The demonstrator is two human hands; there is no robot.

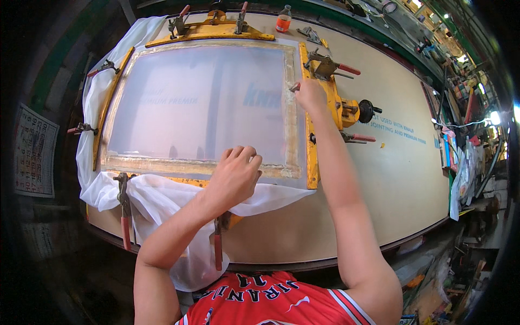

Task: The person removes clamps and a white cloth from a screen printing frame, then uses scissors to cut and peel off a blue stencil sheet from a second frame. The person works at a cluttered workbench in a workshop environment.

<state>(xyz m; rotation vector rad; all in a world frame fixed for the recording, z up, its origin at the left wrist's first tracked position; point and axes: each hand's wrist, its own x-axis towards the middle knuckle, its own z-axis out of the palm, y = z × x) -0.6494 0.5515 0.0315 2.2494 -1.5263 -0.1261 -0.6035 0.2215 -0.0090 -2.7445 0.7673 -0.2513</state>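
A white mesh cloth is stretched over a rectangular frame whose border is coated brownish yellow. Over the frame's right border, my right hand is closed on a small tool; just its dark reddish end shows at the fingers. My left hand is over the near border, right of its middle, with fingers curled; whatever they hold, if anything, is hidden. Yellow metal clamping bars line the frame's sides. Loose white cloth hangs in folds under my left forearm.
Red-handled toggle clamps sit along the bars, and a black knob sticks out at the right. An orange-filled bottle stands at the far side of the tan tabletop. Cluttered shelves lie beyond the table's right end.
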